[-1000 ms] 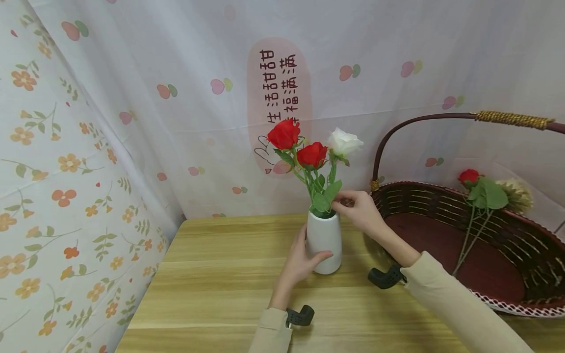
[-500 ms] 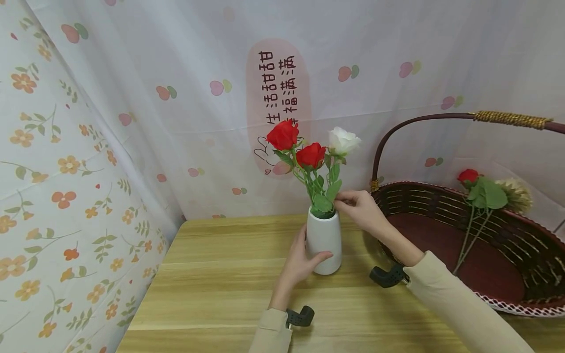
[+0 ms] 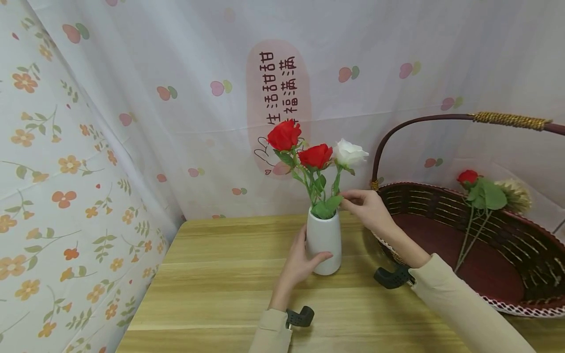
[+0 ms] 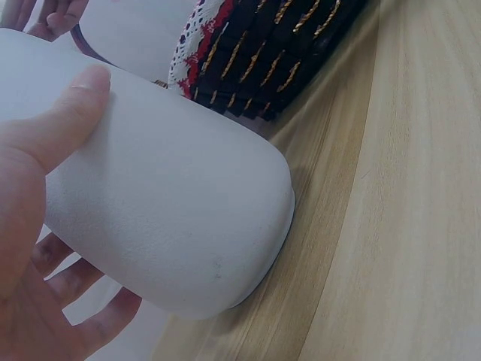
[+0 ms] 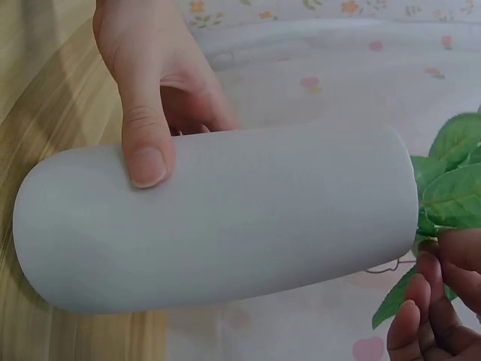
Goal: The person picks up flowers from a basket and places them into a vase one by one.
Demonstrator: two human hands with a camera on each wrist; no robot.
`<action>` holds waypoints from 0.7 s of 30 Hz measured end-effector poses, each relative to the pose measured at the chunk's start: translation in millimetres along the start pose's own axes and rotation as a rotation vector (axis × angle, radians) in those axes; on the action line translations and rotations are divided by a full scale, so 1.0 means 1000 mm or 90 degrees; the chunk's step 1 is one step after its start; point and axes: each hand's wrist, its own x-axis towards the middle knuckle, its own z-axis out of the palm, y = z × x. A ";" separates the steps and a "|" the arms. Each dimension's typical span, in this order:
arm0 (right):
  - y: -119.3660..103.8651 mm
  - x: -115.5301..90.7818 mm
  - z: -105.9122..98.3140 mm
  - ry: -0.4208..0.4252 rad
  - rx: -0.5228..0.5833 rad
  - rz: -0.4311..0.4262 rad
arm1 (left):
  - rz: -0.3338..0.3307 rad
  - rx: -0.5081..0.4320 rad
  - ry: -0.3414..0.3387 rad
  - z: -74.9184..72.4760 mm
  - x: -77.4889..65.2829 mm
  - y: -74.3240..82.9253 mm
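A white vase [image 3: 324, 245] stands upright on the table. My left hand [image 3: 297, 262] grips it from the left side, thumb across its front and fingers round the back. Two red roses [image 3: 284, 135] and a white rose [image 3: 350, 153] rise out of the vase, green leaves [image 3: 326, 208] bunched at its mouth. At the right of the rim, my right hand [image 3: 370, 210] pinches the white rose low on its stem. In the right wrist view, the right thumb and fingers [image 5: 421, 331] meet beside the leaves at the rim; the pinched part is mostly hidden.
To the right sits a dark woven basket [image 3: 450, 235] with a tall arched handle [image 3: 423, 117]. Another red rose [image 3: 469, 177] and a pale flower [image 3: 514, 194] lean in it. A printed curtain [image 3: 212, 49] hangs behind the wooden table [image 3: 212, 284].
The white rose has tilted to the right and sunk slightly, and the leaves at the vase mouth have shifted. My right hand has moved a little right. The left hand stays on the vase.
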 end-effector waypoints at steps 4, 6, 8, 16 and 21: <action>0.002 -0.003 -0.004 -0.008 0.014 0.002 | -0.005 -0.007 -0.002 0.000 0.000 0.000; 0.003 -0.005 -0.006 -0.012 0.022 0.008 | -0.007 -0.012 -0.004 0.000 -0.001 0.001; 0.004 -0.006 -0.008 -0.015 0.026 0.015 | -0.008 -0.015 -0.006 0.000 -0.001 0.001; 0.010 -0.010 -0.018 -0.016 0.022 0.029 | -0.009 -0.019 -0.004 0.000 -0.001 0.000; 0.011 -0.014 -0.027 -0.012 0.033 0.031 | -0.005 -0.016 -0.004 0.000 -0.001 0.000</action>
